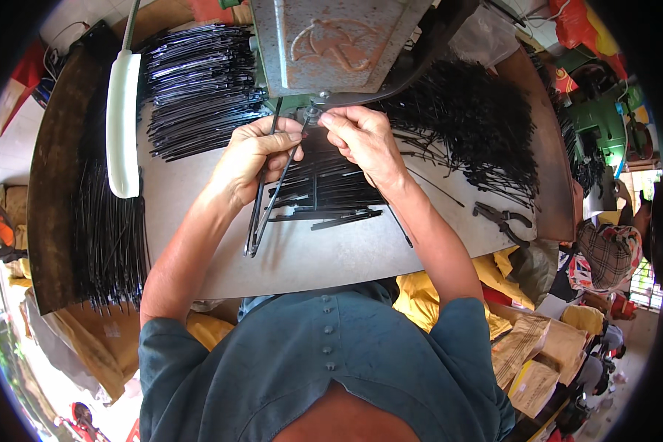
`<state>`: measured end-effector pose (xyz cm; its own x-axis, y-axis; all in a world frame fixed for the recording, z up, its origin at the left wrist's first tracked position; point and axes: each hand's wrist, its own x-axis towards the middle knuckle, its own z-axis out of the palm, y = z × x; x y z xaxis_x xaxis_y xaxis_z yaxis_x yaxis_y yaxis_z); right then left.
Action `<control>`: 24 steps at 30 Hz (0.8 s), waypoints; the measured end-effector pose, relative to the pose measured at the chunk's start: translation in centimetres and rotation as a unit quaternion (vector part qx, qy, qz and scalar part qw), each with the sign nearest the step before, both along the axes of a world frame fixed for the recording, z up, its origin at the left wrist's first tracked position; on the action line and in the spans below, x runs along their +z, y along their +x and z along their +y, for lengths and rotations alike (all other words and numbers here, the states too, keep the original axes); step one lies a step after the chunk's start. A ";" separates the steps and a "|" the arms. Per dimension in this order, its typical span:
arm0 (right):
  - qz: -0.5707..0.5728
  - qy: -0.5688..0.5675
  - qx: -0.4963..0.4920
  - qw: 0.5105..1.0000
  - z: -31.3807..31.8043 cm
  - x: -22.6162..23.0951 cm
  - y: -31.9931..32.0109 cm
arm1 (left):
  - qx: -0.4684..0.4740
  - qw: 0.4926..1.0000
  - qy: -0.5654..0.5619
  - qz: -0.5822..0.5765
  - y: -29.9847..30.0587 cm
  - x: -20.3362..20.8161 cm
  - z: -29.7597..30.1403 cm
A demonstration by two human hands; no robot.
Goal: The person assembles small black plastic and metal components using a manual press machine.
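You are working at a grey tabletop [331,258] with both hands up against the base of a grey-green metal press [331,44]. Your left hand [252,158] is curling shut around a small bundle of thin black metal rods [267,199]; the rods are running down from your fist toward you, their lower ends meeting near the table's front part. Your right hand [361,136] is pinching, thumb against forefinger, the top end of those rods right under the press head [313,110]. The exact piece between those fingertips is too small to make out, though it looks like a rod tip sitting at the tool.

Just below your hands a loose fan of more black rods [324,195] is lying flat on the table, touching the ones you are holding. A thick heap of black rods [199,88] is sitting to the upper left, and another dark heap [471,125] is spreading out to the upper right. A long white handle [123,125] is lying along the left side, beside a further row of rods [110,236] hanging over the table's edge. A pair of pliers [502,219] is resting near the right rim, well apart from your hands.
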<state>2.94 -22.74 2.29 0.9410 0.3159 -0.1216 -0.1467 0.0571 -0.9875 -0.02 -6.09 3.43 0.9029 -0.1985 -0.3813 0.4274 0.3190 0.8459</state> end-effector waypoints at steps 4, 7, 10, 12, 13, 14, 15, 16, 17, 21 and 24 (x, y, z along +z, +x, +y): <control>0.002 -0.002 -0.002 1.000 0.1 -0.4 0.1 | -0.005 1.000 0.016 -0.001 0.2 -0.8 0.1; 0.027 0.016 -0.001 0.999 0.2 -0.1 -0.2 | -0.001 1.000 0.027 -0.002 0.0 -0.7 -0.1; 0.062 0.031 -0.006 0.998 0.2 0.1 -0.4 | 0.000 0.998 0.059 -0.011 -0.2 -0.5 0.0; 0.101 0.034 -0.002 0.994 0.2 0.2 -0.5 | -0.010 0.995 0.095 -0.026 -0.3 -0.6 0.3; 0.100 0.035 -0.003 0.994 0.1 0.3 -0.6 | -0.011 0.995 0.096 -0.028 -0.4 -0.5 0.4; 0.110 0.051 0.008 0.993 0.0 0.3 -0.8 | -0.014 0.995 0.090 -0.027 -0.6 -0.4 0.4; 0.119 0.067 0.019 0.990 0.0 0.3 -0.8 | -0.017 0.996 0.084 -0.027 -0.6 -0.3 0.5; 0.119 0.067 0.018 0.990 0.1 0.3 -0.8 | -0.013 0.997 0.076 -0.030 -0.5 -0.3 0.3; 0.110 0.086 0.014 0.990 0.3 0.1 -0.9 | -0.013 0.997 0.077 -0.030 -0.5 -0.3 0.1; 0.090 0.129 -0.005 0.987 1.1 -0.2 -0.9 | 0.022 0.998 0.045 -0.030 -0.3 -0.9 -0.7; 0.077 0.132 -0.026 0.988 1.5 -0.4 -0.8 | 0.034 0.998 0.023 -0.040 0.0 -1.4 -1.0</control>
